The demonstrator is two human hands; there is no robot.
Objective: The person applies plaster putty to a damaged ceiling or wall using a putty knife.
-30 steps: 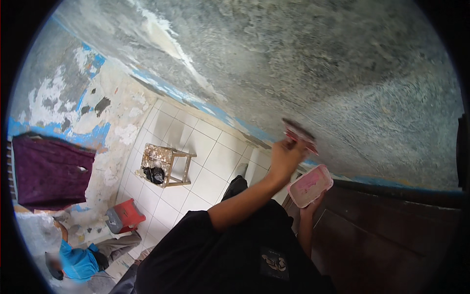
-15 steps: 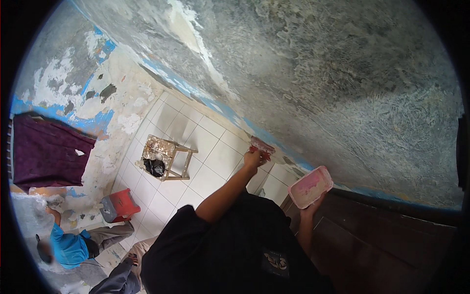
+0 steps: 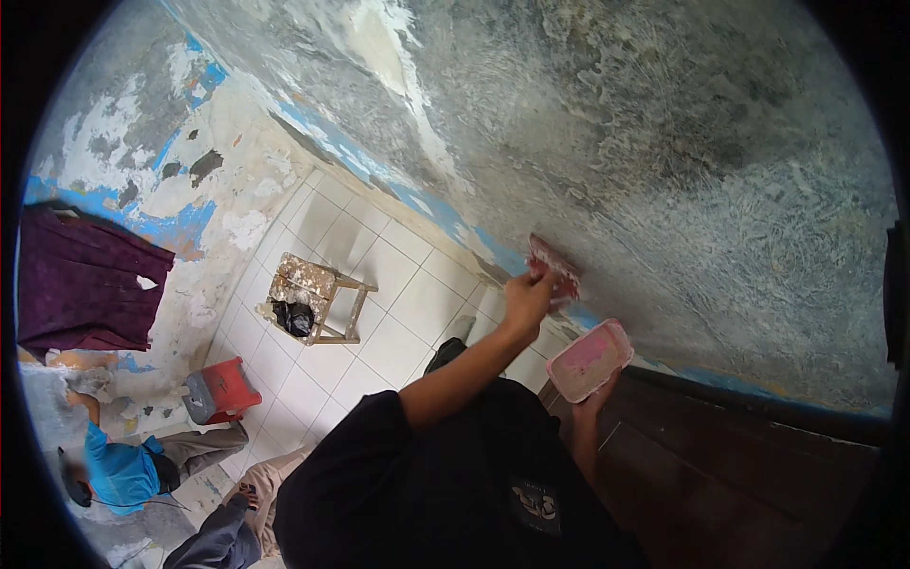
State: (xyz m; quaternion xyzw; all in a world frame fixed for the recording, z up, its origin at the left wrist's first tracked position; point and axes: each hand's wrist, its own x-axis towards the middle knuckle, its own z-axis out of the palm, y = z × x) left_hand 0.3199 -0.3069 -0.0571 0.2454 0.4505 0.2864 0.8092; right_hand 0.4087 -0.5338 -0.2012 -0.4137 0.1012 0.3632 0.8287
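In my left hand (image 3: 531, 302) a red-and-white spreader blade (image 3: 555, 270), smeared with filler, is gripped by its near side. Its edge lies at the lower part of the grey patchy wall (image 3: 616, 218), apparently touching it. My right hand (image 3: 595, 403) holds up a shallow rectangular tray (image 3: 588, 362) from below, just right of and nearer than the spreader. Pinkish and beige paste coats the tray's inside. My right fingers are partly hidden behind the tray.
On the white tiled floor stands a splattered wooden stool (image 3: 318, 284) with a black plastic bag (image 3: 294, 319) on it. Left of it are a red-and-grey step stool (image 3: 223, 391), a person in blue (image 3: 123, 474) at the wall, and a hanging purple cloth (image 3: 90, 280). A dark brown surface (image 3: 701, 465) lies right.
My left hand has moved right and slightly up the wall with the spreader, whose blade has turned. The tray has shifted slightly left in view. The person in blue has lowered an arm a little.
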